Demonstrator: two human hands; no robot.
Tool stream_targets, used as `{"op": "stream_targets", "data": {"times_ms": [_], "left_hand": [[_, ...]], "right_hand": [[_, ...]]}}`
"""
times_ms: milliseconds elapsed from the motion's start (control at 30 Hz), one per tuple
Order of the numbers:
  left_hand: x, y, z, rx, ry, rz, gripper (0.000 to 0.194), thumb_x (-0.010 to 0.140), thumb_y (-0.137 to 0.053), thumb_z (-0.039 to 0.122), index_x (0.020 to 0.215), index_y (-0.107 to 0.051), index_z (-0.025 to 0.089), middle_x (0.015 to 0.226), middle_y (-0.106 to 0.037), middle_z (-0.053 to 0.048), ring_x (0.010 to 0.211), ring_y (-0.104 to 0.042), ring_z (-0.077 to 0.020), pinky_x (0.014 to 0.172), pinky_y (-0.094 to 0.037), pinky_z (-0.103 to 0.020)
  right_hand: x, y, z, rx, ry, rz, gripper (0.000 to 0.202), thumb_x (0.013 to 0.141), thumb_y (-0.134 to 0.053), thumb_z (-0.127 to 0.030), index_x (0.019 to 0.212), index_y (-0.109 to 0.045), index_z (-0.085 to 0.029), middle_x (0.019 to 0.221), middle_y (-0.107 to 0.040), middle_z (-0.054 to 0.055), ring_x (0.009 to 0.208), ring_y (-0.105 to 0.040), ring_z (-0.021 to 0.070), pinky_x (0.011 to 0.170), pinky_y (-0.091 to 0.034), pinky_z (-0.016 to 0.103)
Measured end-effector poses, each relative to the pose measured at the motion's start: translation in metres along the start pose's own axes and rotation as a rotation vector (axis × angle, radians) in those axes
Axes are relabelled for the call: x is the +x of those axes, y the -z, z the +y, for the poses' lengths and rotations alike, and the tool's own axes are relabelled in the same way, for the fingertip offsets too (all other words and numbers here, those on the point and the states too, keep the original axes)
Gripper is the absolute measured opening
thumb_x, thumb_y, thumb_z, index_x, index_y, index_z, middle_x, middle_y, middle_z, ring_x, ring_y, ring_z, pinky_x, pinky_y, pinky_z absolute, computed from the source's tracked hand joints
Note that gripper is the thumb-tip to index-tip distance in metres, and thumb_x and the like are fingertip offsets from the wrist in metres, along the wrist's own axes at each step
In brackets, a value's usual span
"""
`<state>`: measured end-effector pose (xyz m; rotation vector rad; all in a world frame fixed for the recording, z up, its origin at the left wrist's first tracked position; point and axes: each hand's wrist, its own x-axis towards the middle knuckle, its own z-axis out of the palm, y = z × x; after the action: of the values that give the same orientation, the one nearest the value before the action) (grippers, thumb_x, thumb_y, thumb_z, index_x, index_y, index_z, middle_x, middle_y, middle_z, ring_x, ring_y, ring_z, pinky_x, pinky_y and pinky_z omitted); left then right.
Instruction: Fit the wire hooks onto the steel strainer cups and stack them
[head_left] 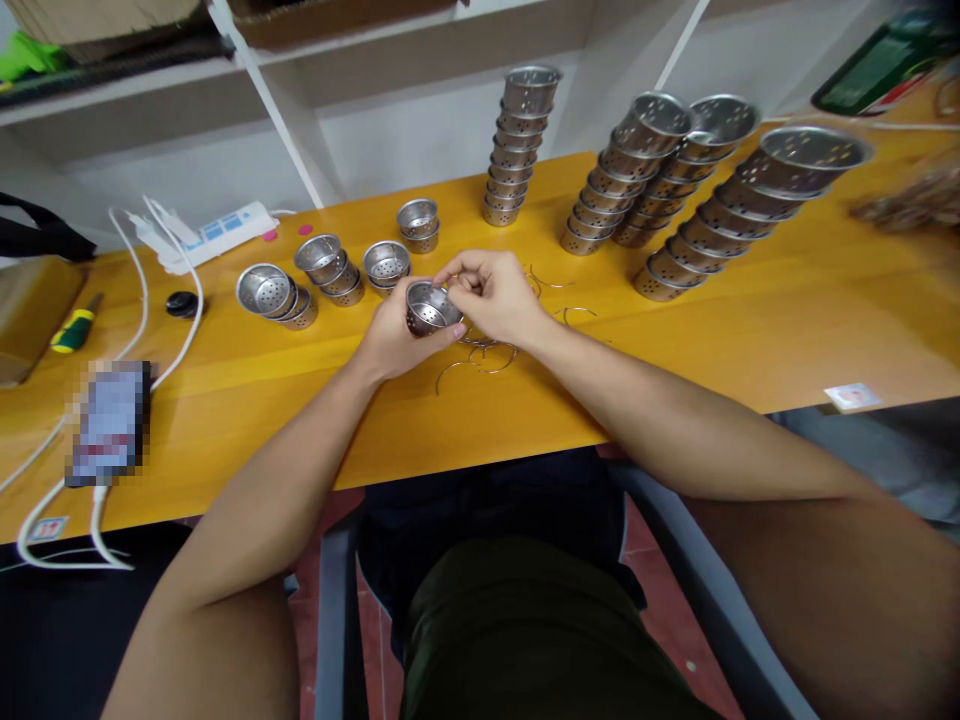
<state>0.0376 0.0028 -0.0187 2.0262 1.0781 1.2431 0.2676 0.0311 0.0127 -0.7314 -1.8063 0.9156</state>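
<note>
A small perforated metal cup (429, 312) is tilted in my left hand (397, 335), whose fingers and thumb wrap round its side. My right hand (491, 292) is closed in a pinch at the cup's right rim. Whatever lies between its fingertips is too small to make out. Below and beside my hands, several thin curved wire pieces (501, 362) are scattered on the yellow table (480, 425). Just behind the held cup stands a short stack of like cups (386, 262), partly hidden by my left hand.
Short cup stacks (330, 262) stand to the left; tall leaning stacks (739, 215) rise to the right. A power strip (225, 235), white cables, a phone (111, 422) and a green-yellow screwdriver (75, 328) lie at left. Shelves (420, 90) border the table's back.
</note>
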Motion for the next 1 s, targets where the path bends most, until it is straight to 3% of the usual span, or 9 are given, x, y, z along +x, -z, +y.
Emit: {"op": "stream_targets", "data": {"times_ms": [133, 233, 333, 467, 667, 1000], "left_hand": [[0.002, 0.006, -0.002, -0.090, 0.054, 0.008, 0.099, 0.088, -0.099, 0.103, 0.141, -0.078, 0.022, 0.129, -0.090, -0.012, 0.109, -0.086, -0.0277, 0.097, -0.073, -0.043], [0.004, 0.010, -0.008, -0.172, 0.082, -0.010, 0.101, 0.086, -0.099, 0.106, 0.139, -0.078, 0.023, 0.125, -0.090, -0.011, 0.107, -0.085, -0.0271, 0.095, -0.073, -0.042], [0.003, 0.011, -0.012, -0.214, 0.075, -0.051, 0.104, 0.083, -0.105, 0.101, 0.146, -0.075, 0.025, 0.133, -0.089, -0.012, 0.116, -0.087, -0.0291, 0.101, -0.074, -0.044], [0.001, 0.008, -0.016, -0.168, 0.035, -0.055, 0.106, 0.081, -0.111, 0.093, 0.152, -0.070, 0.026, 0.144, -0.087, -0.014, 0.124, -0.087, -0.0301, 0.110, -0.074, -0.046], [0.000, 0.010, -0.015, -0.089, 0.027, -0.048, 0.093, 0.085, -0.114, 0.074, 0.152, -0.070, 0.027, 0.140, -0.087, -0.012, 0.121, -0.087, -0.0305, 0.109, -0.073, -0.048], [0.001, 0.012, -0.013, -0.070, -0.006, -0.080, 0.087, 0.085, -0.113, 0.063, 0.151, -0.070, 0.026, 0.135, -0.087, -0.010, 0.113, -0.087, -0.0293, 0.102, -0.074, -0.046]], "right_hand": [[0.003, 0.010, -0.007, 0.146, 0.027, -0.122, 0.047, 0.112, -0.091, -0.068, 0.103, -0.080, -0.023, 0.081, -0.070, 0.001, 0.074, -0.056, 0.0173, 0.067, -0.046, 0.032], [0.005, 0.019, -0.009, 0.270, 0.053, -0.282, 0.065, 0.103, -0.103, -0.083, 0.104, -0.080, -0.022, 0.079, -0.067, -0.003, 0.073, -0.055, 0.0150, 0.067, -0.047, 0.030], [0.006, 0.021, -0.008, 0.321, 0.050, -0.311, 0.072, 0.093, -0.112, -0.086, 0.104, -0.079, -0.023, 0.076, -0.063, -0.006, 0.072, -0.055, 0.0146, 0.067, -0.047, 0.029], [0.006, 0.017, -0.006, 0.315, 0.034, -0.280, 0.075, 0.090, -0.112, -0.089, 0.101, -0.078, -0.023, 0.077, -0.066, -0.004, 0.071, -0.055, 0.0143, 0.066, -0.047, 0.030], [0.004, 0.014, -0.007, 0.288, 0.024, -0.281, 0.076, 0.089, -0.113, -0.089, 0.101, -0.077, -0.023, 0.075, -0.065, -0.005, 0.068, -0.052, 0.0137, 0.066, -0.048, 0.030], [0.003, 0.018, -0.007, 0.314, -0.009, -0.336, 0.073, 0.087, -0.118, -0.082, 0.100, -0.079, -0.022, 0.083, -0.078, 0.000, 0.075, -0.066, 0.0157, 0.070, -0.056, 0.030]]}}
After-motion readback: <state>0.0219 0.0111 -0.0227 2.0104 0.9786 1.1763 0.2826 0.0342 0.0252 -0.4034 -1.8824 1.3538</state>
